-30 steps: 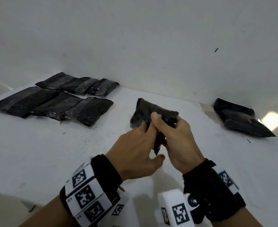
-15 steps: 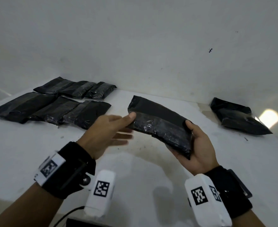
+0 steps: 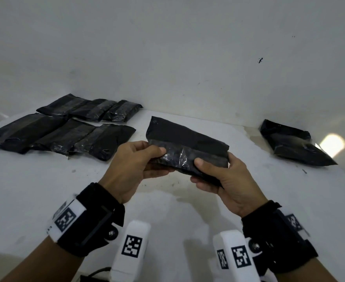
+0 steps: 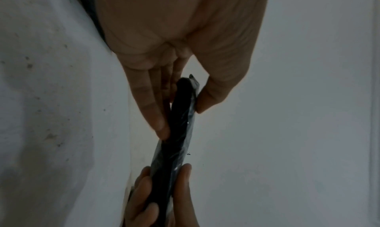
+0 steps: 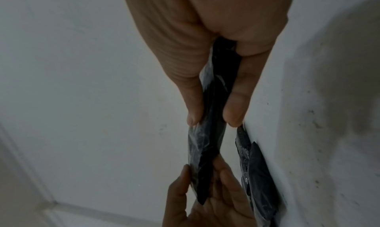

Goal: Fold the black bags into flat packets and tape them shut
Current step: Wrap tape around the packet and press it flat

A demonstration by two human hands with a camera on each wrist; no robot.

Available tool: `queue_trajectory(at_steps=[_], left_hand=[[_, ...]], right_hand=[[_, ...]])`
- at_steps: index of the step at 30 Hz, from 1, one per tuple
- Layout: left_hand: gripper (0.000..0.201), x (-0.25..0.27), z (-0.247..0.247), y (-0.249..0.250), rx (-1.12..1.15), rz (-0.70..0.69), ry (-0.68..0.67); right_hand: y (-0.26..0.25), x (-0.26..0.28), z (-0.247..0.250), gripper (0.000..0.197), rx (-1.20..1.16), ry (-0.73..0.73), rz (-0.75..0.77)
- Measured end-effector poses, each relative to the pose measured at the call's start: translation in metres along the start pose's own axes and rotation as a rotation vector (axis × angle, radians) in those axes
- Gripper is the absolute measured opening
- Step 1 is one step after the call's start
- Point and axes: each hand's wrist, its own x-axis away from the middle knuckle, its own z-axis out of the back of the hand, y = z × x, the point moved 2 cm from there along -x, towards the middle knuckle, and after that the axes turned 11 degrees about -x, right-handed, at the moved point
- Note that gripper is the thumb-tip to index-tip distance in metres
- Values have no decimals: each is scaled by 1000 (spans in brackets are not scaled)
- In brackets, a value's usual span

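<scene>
I hold a flat black packet (image 3: 187, 143) level above the white table, a shiny clear strip along its near edge. My left hand (image 3: 155, 157) pinches its left end, thumb on top and fingers beneath. My right hand (image 3: 202, 169) pinches the right end the same way. The left wrist view shows the packet (image 4: 180, 116) edge-on between my left thumb and fingers (image 4: 156, 116). The right wrist view shows the packet (image 5: 211, 113) squeezed by my right hand (image 5: 213, 116). Several finished black packets (image 3: 61, 127) lie in two rows at the far left.
A loose black bag (image 3: 289, 143) lies at the far right by the wall, beside a bright spot of light. The white table (image 3: 45, 190) meets a white wall at the back. Its near edge runs along the lower left.
The packet went from bunched between both hands to spread flat. Half a second ago only my right hand held it; now my left hand pinches its left end too.
</scene>
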Motion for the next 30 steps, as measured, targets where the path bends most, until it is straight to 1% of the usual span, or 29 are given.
queue_trajectory(at_steps=[2, 4, 6, 9, 14, 18, 22, 26, 28, 30], left_hand=[[33, 0, 1, -2, -29, 11, -37], [41, -1, 2, -4, -131, -1, -53], [38, -2, 4, -6, -185, -24, -26], [33, -6, 11, -9, -157, -30, -8], [32, -16, 25, -12, -139, -18, -63], [33, -30, 36, -11, -92, -23, -108], [27, -45, 45, -8, -41, -8, -160], [27, -63, 52, -10, -6, 23, -191], [26, -73, 54, -12, -11, 58, -171], [24, -84, 58, -15, -41, 108, -108]], right_hand=[[2, -1, -3, 63, 9, 5, 35], [6, -4, -5, 62, 33, -2, 39], [9, -7, -7, 60, 54, -21, 29], [13, -15, -9, 56, 71, -54, 21], [15, -34, -16, 51, 66, -129, -4], [9, -55, -22, 44, 65, -208, -42], [5, -79, -24, 37, 61, -273, -116], [4, -107, -23, 39, 61, -289, -206], [3, -122, -23, 38, 75, -286, -257], [1, -139, -26, 36, 99, -296, -296]])
